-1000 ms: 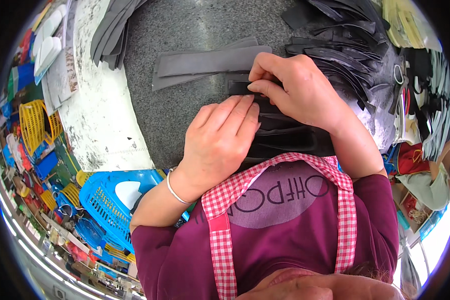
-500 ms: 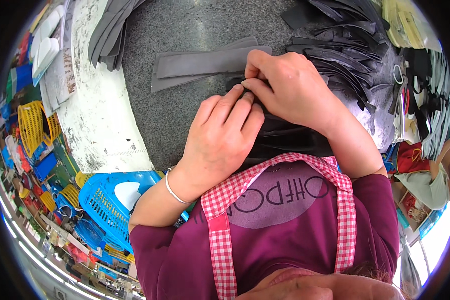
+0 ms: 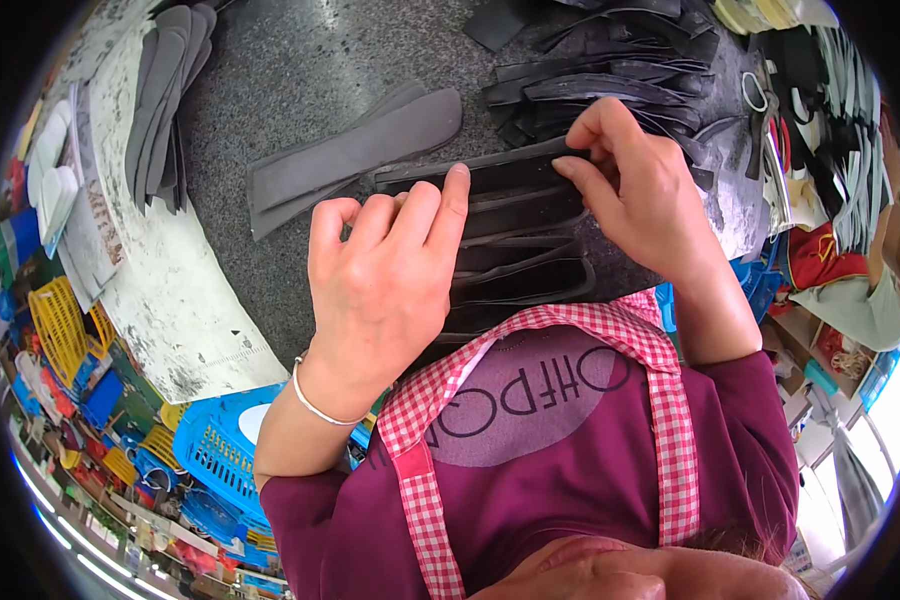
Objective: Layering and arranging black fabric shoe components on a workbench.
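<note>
Now | L hand [image 3: 385, 275] on blk strip [image 3: 515, 172] | R hand [image 3: 652, 195] pinching end

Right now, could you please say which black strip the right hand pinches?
The farthest black strip in the row by the apron: the right hand holds its right end; the row's others lie closer.

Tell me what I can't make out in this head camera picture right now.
All in the head view:
Black strip: its right end, hidden by the right hand.
Palm of the left hand: hidden by that hand's own back.
Blue basket: partly hidden by the left forearm.
Yellowish stack: cut off by the top edge.
</note>
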Tool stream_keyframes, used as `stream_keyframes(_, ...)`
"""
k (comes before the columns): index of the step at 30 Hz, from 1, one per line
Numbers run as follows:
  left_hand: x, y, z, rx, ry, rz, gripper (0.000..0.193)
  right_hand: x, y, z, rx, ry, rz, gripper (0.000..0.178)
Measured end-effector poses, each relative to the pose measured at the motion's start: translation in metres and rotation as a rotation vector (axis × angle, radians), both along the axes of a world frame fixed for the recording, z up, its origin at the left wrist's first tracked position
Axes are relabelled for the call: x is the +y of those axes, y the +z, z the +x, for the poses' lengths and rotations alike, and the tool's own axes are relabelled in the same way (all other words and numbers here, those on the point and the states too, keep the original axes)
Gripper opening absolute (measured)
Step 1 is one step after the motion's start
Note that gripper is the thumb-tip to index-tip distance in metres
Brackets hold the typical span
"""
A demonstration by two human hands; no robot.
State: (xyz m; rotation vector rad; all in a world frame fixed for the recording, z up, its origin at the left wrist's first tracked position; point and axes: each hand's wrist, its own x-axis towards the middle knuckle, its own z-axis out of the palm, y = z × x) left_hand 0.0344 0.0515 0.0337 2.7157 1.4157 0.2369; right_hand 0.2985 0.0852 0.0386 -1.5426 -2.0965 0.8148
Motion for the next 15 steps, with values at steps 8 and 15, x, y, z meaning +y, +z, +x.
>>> stream_keyframes(8,0.009,0.001,0.006,0.029,-0.018,0.019,0.059,0.016,-0.002,0.002,-0.037,0.058,-0.058,0.025)
stream_keyframes(15,0.028,0.004,0.013,-0.243,-0.078,-0.273,0.076,0.025,-0.002,0.003,-0.29,0.051,-0.1,0.023)
